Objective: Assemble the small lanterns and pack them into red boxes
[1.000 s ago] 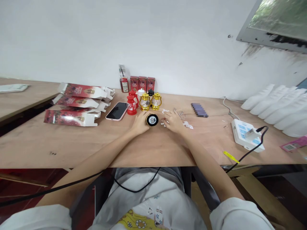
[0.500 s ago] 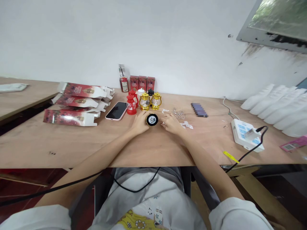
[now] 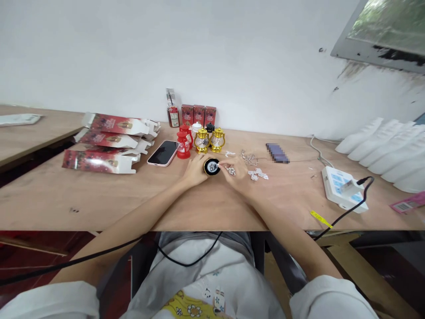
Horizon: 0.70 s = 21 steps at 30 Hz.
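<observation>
Sits at a broad wooden table [image 3: 212, 208], with leaning white pieces [image 3: 388, 155] stacked at far right. Has red-and-white cartons [image 3: 99, 161] lying at left, printed with pale lettering too small to read. Has, at right, a white power strip [image 3: 333, 180] with blue marks and a pink packet [image 3: 408, 203] bearing a barcode.

Curls the left hand [image 3: 195, 172] closed around the side of a round black-ended piece [image 3: 211, 167], just in front of the lanterns near the table's middle. Holds the right hand [image 3: 235, 173] at the opposite edge of that piece, with thumb and forefinger drawn close at the tips. Cannot tell whether pinching anything between them. Can see on the black end a pale disc with dark marks, unreadable from here.

Has a phone [image 3: 163, 153] beside red lanterns [image 3: 183, 150] and gold lanterns [image 3: 202, 141], with lettered small red boxes [image 3: 198, 114] behind, equally illegible. Shows faint print on a yellow tag [image 3: 320, 219]. Has white scraps [image 3: 257, 173] and tiny round bits [image 3: 232, 171] near the right hand.
</observation>
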{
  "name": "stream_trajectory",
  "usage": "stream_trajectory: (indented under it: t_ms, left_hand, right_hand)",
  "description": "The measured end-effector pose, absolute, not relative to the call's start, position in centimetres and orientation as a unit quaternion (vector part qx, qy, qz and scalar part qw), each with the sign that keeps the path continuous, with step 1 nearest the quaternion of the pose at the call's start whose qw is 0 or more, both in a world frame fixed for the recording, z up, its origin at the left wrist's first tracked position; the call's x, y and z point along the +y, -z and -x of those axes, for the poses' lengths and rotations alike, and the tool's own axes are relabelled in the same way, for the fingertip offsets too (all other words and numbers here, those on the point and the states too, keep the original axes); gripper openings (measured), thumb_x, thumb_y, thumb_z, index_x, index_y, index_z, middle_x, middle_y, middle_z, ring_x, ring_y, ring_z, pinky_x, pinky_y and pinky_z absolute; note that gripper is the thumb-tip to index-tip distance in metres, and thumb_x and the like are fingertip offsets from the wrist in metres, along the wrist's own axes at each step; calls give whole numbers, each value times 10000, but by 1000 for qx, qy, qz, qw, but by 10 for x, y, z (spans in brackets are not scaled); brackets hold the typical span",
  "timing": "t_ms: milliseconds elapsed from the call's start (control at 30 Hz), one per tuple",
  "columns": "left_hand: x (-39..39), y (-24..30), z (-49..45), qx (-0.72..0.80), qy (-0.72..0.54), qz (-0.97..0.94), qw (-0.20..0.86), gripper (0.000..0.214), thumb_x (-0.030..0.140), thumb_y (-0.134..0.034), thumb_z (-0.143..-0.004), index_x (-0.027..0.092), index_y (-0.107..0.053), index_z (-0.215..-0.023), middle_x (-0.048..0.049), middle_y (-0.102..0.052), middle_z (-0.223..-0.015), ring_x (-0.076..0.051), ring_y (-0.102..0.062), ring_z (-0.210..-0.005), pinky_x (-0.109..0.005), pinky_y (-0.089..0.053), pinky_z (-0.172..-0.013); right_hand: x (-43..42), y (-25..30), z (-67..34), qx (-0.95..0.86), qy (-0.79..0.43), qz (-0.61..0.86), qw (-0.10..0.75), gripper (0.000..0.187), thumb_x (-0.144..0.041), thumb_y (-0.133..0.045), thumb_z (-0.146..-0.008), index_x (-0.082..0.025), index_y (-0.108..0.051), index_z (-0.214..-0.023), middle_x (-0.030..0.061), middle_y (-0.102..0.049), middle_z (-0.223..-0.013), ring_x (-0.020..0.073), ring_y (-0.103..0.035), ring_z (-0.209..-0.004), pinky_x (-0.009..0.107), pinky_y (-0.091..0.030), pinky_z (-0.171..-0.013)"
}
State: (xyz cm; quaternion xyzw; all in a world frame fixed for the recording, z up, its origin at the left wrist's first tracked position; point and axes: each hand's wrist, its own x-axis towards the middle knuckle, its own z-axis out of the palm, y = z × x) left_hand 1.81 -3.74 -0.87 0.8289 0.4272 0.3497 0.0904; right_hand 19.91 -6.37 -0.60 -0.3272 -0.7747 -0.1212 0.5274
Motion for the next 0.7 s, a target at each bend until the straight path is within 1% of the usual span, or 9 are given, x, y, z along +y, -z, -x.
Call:
stream_trajectory:
  t_ms: [100,233,533,700]
  left_hand:
    - [-39,7,-18,425,-349,-830,91,384,237,-634,-716,246,-562,-1093,-44,-592,-1101,-247,-560,-1055,-382,-439,-877]
    - [-40,6,-19,419,-343,-836,87,375,230,-626,-720,244,-557,-1088,-47,-595,-1105,-248,-555,-1068,-381,-428,-884]
    - [-41,5,-20,424,-340,-835,86,380,204,-618,-711,237,-556,-1085,-47,-599,-1105,-249,-559,-1072,-372,-426,-869]
    - [-42,4,-19,425,-337,-835,89,380,213,-618,-717,235,-554,-1091,-48,-598,-1103,-253,-557,-1076,-379,-422,-865]
  right_hand:
    - [-65,8,-195,-804,98,330,485,128,-293,-498,-922,-227,-603,-890,35,-664,-762,180,-574,-709,359,-437,-707]
    - [-62,11,-194,-817,71,336,463,171,-306,-461,-935,-230,-613,-916,55,-679,-833,196,-565,-746,380,-420,-733]
    - [-63,9,-194,-838,120,329,419,215,-295,-435,-944,-224,-630,-887,50,-651,-757,193,-544,-735,366,-400,-724]
    - [-64,8,-194,-843,98,328,415,204,-298,-439,-941,-218,-626,-923,61,-675,-837,201,-547,-774,375,-394,-755]
